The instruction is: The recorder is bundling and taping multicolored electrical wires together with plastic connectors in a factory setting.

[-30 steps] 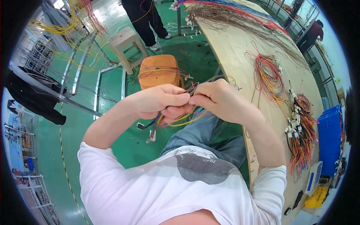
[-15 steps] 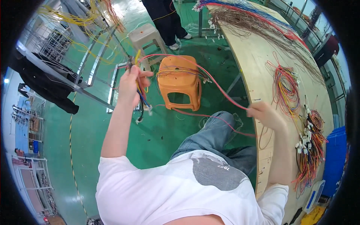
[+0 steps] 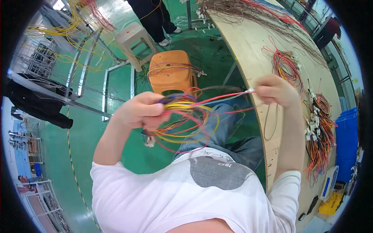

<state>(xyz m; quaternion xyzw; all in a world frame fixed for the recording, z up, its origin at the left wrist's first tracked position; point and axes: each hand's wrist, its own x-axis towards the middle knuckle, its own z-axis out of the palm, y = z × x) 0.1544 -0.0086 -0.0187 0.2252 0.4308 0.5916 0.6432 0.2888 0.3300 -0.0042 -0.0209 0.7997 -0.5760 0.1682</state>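
Item: loose coil of thin insulated wires, yellow, red, blue and purple (image 3: 182, 120). Held at chest height over the lap, above the grey trouser legs (image 3: 229, 132). The loops hang below and to the right of the left hand (image 3: 142, 112), whose fingers are closed around the gathered top of the coil.

Strands drawn out: a few red and grey wires (image 3: 225, 97) run from the coil rightward and slightly upward to the right hand (image 3: 274, 91). Their long axis lies nearly level across the body, rising toward the right. The right-hand fingers are pinched shut on the far end, where a small white tip (image 3: 250, 90) shows just left of the fingertips. The strands look taut; the coil below is slack.

Relation of hands: well apart, joined only by the drawn strands. The left hand is nearer the coil; the right is nearer the board.

Surroundings:
- Long pale wooden assembly board (image 3: 252, 50), just right of the right hand, curving away to the top.
- Laid-out bundles of coloured wires with white connectors (image 3: 320, 128) on the board, plus a red and yellow looped bunch (image 3: 287, 66) beyond the right hand.
- Orange plastic stool (image 3: 173, 72) with wires draped on it, on the green floor (image 3: 89, 132) ahead of the knees.
- White plastic stool (image 3: 134, 39) further off; another person's dark legs (image 3: 155, 15) stand beyond it.
- Blue plastic crate (image 3: 345, 143) at far right.

Obstruction: none between the hands; hanging loops lie close to the drawn strands and could snag.
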